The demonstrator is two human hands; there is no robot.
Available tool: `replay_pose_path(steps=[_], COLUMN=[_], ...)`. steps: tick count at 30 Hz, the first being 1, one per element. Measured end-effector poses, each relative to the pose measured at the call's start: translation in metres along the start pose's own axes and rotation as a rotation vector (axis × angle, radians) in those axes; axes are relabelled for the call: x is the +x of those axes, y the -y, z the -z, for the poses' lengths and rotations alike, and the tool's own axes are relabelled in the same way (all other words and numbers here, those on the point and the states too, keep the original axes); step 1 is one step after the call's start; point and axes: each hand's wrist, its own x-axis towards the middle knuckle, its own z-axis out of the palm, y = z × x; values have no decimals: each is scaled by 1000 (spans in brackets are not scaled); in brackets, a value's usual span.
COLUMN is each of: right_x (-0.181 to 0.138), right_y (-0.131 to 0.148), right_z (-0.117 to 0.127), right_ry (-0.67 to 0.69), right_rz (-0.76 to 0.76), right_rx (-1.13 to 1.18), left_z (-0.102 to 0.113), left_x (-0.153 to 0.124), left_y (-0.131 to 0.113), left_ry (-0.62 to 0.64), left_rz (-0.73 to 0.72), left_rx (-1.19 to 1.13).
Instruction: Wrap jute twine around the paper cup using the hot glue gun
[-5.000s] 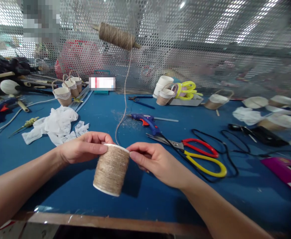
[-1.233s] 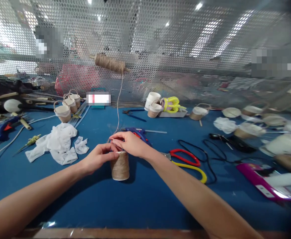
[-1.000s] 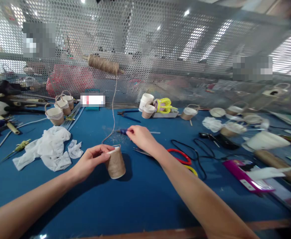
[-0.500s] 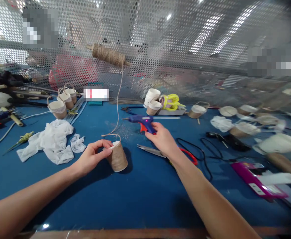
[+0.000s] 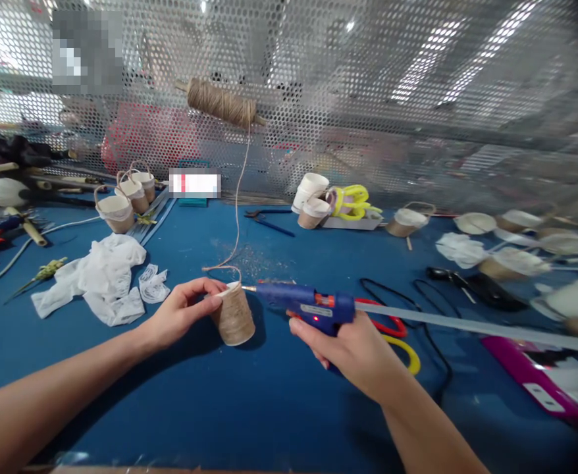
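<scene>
In the head view, our left hand point(image 5: 183, 309) is pinched on the top of the cup point(image 5: 236, 320), which tilts slightly, mid-worktop point(image 5: 195, 408). Our right hand point(image 5: 353, 349) is wrapped round the glue gun point(image 5: 293, 303), its nozzle point(image 5: 249, 288) at the cup's top; we cannot tell whether they touch. Twine point(image 5: 239, 214) runs from the spool point(image 5: 221, 103) to the cup. 3 baskets point(image 5: 116, 214) stand behind the cloth point(image 5: 99, 280).

a blue table point(image 5: 170, 408) stands before a grey metal wall point(image 5: 293, 59) full of small holes. through it, bright light strips point(image 5: 494, 49) show at upper right; what lies beyond seems blurred.
</scene>
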Motion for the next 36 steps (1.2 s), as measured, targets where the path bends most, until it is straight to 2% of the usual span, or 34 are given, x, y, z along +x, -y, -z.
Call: replay_pose_path(steps=[4, 10, 20, 23, 27, 29, 32, 36], right_x=[-1, -1, -6, -7, -9, -11, -12, -11], right_y=[-4, -2, 1, -2, -7, -9, -10, -10], right_z=[-6, -11, -18, -18, -13, -10, -8, -10], right_ry=[-28, -103, -192, -177, -167, -170, -173, -194], right_rz=[72, 293, 439, 529, 740, 736, 645, 804], right_rx=[-49, -142, -258, -371, -632, -674, -650, -826], left_z=[-1, -1, -3, -3, -3, -3, -3, -3], left_x=[-1, -1, -3, -3, -3, -3, -3, -3], left_y=[-1, -1, -4, -3, -3, -3, -3, -3], left_ry=[-9, -11, 2, 0, 9, 13, 11, 10], left_rz=[-5, -13, -20, -19, -23, -23, -30, -38], left_rx=[4, 45, 74, 75, 97, 105, 101, 93])
